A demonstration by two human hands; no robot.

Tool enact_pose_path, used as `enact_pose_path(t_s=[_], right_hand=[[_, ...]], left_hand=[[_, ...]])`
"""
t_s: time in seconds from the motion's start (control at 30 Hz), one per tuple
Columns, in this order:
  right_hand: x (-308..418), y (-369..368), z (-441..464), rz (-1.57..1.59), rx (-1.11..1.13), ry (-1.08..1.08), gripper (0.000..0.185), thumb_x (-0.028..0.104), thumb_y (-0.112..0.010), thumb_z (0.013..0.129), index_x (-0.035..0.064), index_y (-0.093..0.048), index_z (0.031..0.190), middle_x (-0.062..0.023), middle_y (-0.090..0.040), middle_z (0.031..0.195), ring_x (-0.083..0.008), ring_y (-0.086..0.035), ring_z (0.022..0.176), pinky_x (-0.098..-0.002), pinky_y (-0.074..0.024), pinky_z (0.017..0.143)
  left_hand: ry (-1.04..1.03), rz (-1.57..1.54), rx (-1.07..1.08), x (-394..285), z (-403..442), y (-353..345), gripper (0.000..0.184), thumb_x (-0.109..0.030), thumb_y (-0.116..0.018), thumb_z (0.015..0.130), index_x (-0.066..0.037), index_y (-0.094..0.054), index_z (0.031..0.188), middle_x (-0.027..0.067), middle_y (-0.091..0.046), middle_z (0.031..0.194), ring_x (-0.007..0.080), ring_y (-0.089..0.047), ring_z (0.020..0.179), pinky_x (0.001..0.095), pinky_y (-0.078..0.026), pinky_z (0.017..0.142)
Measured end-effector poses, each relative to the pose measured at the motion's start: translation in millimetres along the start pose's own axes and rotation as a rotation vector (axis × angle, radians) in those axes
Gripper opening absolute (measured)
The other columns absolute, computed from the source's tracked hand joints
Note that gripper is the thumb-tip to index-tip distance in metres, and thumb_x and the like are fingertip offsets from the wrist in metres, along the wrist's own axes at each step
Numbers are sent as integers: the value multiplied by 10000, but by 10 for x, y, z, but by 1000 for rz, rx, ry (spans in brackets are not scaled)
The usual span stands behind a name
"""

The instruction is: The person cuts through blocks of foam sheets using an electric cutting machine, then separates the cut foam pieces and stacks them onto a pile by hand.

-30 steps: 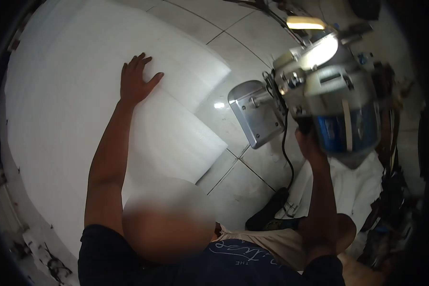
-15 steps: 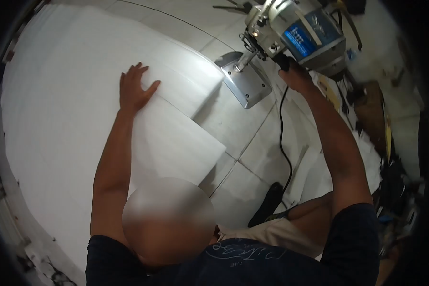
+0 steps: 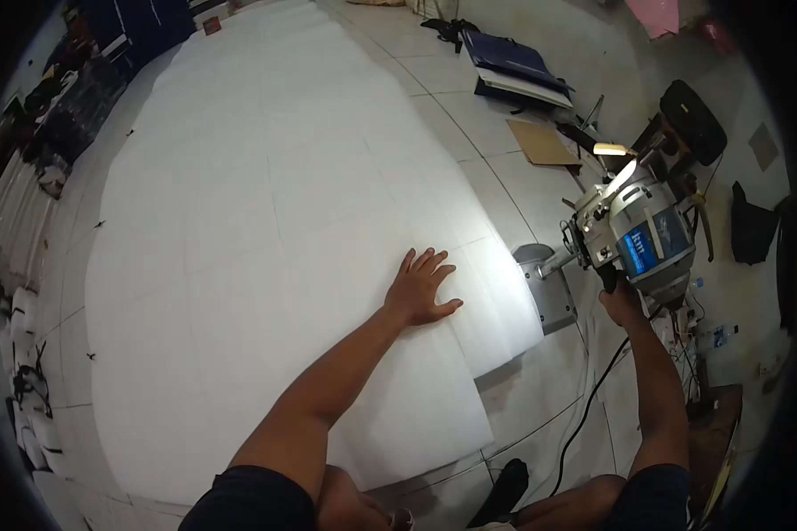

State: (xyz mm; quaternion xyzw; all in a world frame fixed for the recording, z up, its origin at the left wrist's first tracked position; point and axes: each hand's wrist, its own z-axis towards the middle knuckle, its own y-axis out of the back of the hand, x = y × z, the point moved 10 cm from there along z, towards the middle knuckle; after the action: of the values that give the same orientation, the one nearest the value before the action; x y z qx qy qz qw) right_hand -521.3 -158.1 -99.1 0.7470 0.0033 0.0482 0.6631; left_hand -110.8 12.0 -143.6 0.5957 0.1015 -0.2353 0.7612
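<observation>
My right hand (image 3: 623, 303) is wrapped round the handle of an electric cloth cutting machine (image 3: 630, 230) with a silver body and a blue "km" label. The machine stands upright on its flat metal base plate (image 3: 555, 301), which meets the right edge of a large white sheet (image 3: 230, 257). A lamp on the machine lights that edge. The sheet looks like foam or padding, but I cannot tell which. My left hand (image 3: 422, 289) lies on it with fingers spread, left of the machine. Near that hand a cut line separates a strip along the sheet's right side.
A black power cord (image 3: 584, 416) trails over the tiled floor (image 3: 549, 389) between the sheet and my right arm. My dark-covered foot (image 3: 503, 493) is near the sheet's front edge. Beyond the machine lie brown cardboard (image 3: 543, 142) and a dark blue folder-like case (image 3: 515, 64).
The view has swung up and left, showing more of the sheet and room. My left hand stays spread on the sheet, and my right hand keeps its grip on the machine.
</observation>
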Motion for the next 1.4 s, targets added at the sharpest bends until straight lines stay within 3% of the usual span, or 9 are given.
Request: enact_pose_path(t_s=[0.23,0.4,0.47,0.7,0.97,1.07,1.17,1.3,1.4], right_hand=[[-95,-34,189,18,-67,57,545,302,-606,789,73,-452,1259,-245,-596,1158,-436,-565,1080,-484,-460,909],[-50,-18,292,-53,137,35,640,348,-623,789,66,-421,1327,-273,-585,1185,-428,-582,1081,-489,-470,915],[-57,-83,474,-96,-75,228,644,330,-628,792,22,-429,1321,-280,-590,1171,-423,-588,1075,-483,-474,927],[107,-130,854,4,-62,400,515,279,-661,788,-30,-534,1180,-266,-618,1090,-367,-626,1029,-439,-521,886],[213,-128,1321,-31,-205,764,455,277,-717,756,-7,-587,1087,-195,-643,902,-334,-664,870,-426,-555,805],[342,109,1175,-151,-368,937,382,244,-695,758,12,-598,1045,-160,-663,937,-326,-658,888,-407,-552,769],[369,175,1118,-183,-619,1145,521,439,-664,778,105,-566,1165,-88,-585,1140,-240,-563,1091,-433,-471,912],[412,124,1391,-245,-204,888,534,453,-617,830,168,-528,1272,-38,-554,1250,-188,-537,1158,-422,-455,962],[617,150,1390,-366,-327,977,531,451,-610,835,170,-524,1277,-35,-549,1258,-187,-531,1165,-420,-449,969]], left_hand=[[183,217,-131,133,-79,224,654,-459,-691,794,-85,-507,1298,198,-380,1448,382,-293,1377,543,-190,1132],[285,332,80,194,-109,-234,777,-532,-630,827,-53,-390,1390,236,-264,1506,403,-193,1416,553,-105,1145],[274,313,54,173,-127,-340,782,-486,-658,820,-49,-366,1399,236,-253,1508,405,-194,1413,554,-103,1144],[231,257,37,82,-143,-574,764,-366,-671,804,-45,-343,1415,221,-258,1509,407,-185,1416,559,-98,1137],[220,277,53,108,-98,-631,762,-410,-657,772,-61,-390,1394,226,-268,1500,427,-213,1397,593,-115,1117],[238,293,58,93,-79,-588,769,-394,-685,753,-78,-394,1392,226,-270,1497,434,-219,1393,598,-124,1115],[240,300,42,81,-70,-507,785,-384,-710,735,-93,-395,1392,220,-270,1497,433,-221,1393,601,-124,1116],[290,308,45,96,-68,-428,818,-435,-732,722,-123,-393,1397,201,-270,1499,408,-219,1402,594,-122,1130],[318,275,12,133,-100,-391,863,-470,-748,702,-148,-383,1414,185,-281,1496,401,-214,1408,585,-120,1138]])
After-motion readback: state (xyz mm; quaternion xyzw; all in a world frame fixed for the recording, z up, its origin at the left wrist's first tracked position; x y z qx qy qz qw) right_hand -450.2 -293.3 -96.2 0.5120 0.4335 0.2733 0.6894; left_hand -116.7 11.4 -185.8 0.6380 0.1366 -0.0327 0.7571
